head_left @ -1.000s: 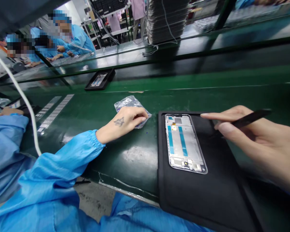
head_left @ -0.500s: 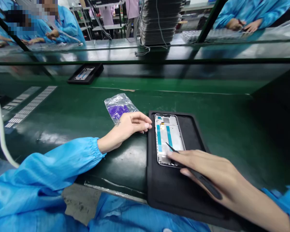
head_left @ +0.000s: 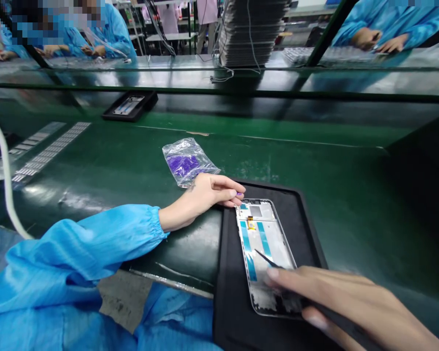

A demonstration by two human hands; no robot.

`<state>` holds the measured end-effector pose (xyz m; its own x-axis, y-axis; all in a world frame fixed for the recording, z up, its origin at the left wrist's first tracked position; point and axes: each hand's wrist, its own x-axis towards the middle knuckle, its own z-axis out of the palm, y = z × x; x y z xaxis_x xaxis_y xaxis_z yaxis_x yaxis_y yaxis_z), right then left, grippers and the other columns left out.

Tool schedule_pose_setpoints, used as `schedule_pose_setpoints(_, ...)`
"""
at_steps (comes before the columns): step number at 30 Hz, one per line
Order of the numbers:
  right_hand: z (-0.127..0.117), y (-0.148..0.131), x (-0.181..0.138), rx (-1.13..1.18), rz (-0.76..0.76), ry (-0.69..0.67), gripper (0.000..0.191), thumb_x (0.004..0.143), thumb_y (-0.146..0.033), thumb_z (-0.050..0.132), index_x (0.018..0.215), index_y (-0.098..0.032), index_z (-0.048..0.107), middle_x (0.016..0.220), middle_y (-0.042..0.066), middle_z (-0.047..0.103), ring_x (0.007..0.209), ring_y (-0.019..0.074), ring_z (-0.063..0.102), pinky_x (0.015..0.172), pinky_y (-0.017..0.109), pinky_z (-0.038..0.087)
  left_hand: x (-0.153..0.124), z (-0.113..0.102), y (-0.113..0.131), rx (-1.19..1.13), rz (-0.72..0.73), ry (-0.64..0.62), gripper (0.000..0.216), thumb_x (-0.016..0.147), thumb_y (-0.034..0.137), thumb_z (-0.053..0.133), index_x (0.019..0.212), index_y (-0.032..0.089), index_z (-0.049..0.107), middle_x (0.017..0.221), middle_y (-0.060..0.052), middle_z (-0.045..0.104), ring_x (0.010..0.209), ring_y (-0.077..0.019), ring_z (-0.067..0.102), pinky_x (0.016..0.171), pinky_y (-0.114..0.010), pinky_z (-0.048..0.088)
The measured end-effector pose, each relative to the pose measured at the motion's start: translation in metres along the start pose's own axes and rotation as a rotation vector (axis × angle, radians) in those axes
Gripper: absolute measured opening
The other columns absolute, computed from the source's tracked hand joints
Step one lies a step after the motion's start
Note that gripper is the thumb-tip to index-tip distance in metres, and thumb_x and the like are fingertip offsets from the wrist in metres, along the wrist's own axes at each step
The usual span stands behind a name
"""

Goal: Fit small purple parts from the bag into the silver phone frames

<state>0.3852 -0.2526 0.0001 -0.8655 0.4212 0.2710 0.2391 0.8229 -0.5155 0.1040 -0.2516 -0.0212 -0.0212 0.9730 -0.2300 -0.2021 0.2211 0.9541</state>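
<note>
A silver phone frame (head_left: 276,251) with teal strips and a small orange flex piece lies in a black tray (head_left: 229,292). My left hand (head_left: 208,197) is at the frame's upper left corner, fingertips pinched on a tiny purple piece (head_left: 239,194). Black tweezers (head_left: 269,258) are gripped in my right hand (head_left: 336,287), their tip over the lower half of the frame. My right hand hides the frame's lower right part. Just behind my left hand is a clear plastic bag (head_left: 185,163) of purple pieces.
Toward the back left, a second black tray (head_left: 129,105) holds another phone frame. Strips of small metallic parts (head_left: 53,151) lie on the left, near a white hose (head_left: 3,165). A stack of trays (head_left: 254,34) rises behind the shelf. Co-workers in blue sleeves (head_left: 384,29) sit across.
The tray and phone frame have come nearer to me. My left hand has shifted right to the frame's top corner, and my right hand with the tweezers has moved lower.
</note>
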Motion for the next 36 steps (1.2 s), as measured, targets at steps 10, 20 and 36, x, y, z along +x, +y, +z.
schedule_pose_setpoints(10,0.011,0.031,0.050,0.310,0.273,0.205,0.026,0.098,-0.033,0.060,0.120,-0.041,0.070,0.099,-0.006,0.081,0.087,0.0141,0.078,0.081,0.020,0.061,-0.005,-0.050,0.014,0.515,0.347,0.100,0.010,0.085,0.013,0.067,0.092,0.012,0.074,0.082,-0.003,0.075,0.073,-0.0119,0.071,0.070,-0.022,0.056)
schedule_pose_setpoints(20,0.019,0.040,0.042,0.265,0.265,0.267,0.025,0.095,-0.044,0.060,0.118,-0.048,0.071,0.097,-0.007,0.081,0.083,0.0156,0.078,0.077,0.021,0.063,-0.021,-0.060,0.011,1.259,0.670,0.040,0.017,0.097,0.011,0.054,0.103,0.014,0.070,0.100,-0.006,0.075,0.089,-0.0159,0.069,0.083,-0.028,0.051)
schedule_pose_setpoints(36,-0.003,0.036,0.074,0.329,0.411,0.478,0.030,0.090,-0.052,0.067,0.109,-0.032,0.079,0.086,0.002,0.079,0.078,0.0191,0.074,0.076,0.034,0.060,-0.002,-0.013,0.009,0.101,0.051,-0.086,0.015,0.082,0.022,0.079,0.092,0.012,0.076,0.082,-0.004,0.074,0.070,-0.0074,0.066,0.066,-0.017,0.052)
